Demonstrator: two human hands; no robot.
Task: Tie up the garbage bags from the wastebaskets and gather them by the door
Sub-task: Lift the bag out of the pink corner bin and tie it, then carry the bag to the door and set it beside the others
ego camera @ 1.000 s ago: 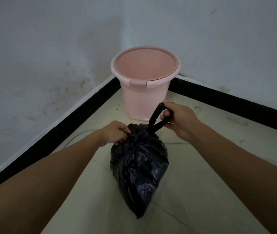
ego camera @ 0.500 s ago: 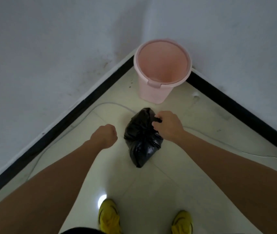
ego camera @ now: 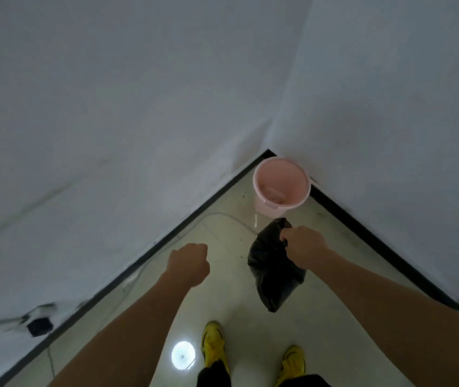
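Your right hand [ego camera: 302,251] grips the gathered top of the black bag [ego camera: 274,277], which hangs crumpled and glossy right of frame centre, just below the pink bin [ego camera: 281,185] in the corner. Your left hand [ego camera: 189,263] is curled into a fist, holding nothing.

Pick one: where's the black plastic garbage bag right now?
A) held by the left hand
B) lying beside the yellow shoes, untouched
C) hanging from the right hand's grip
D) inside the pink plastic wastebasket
C: the right hand grips the top of the black plastic garbage bag, which hangs below it, outside the pink plastic wastebasket. The left hand is a fist holding nothing.
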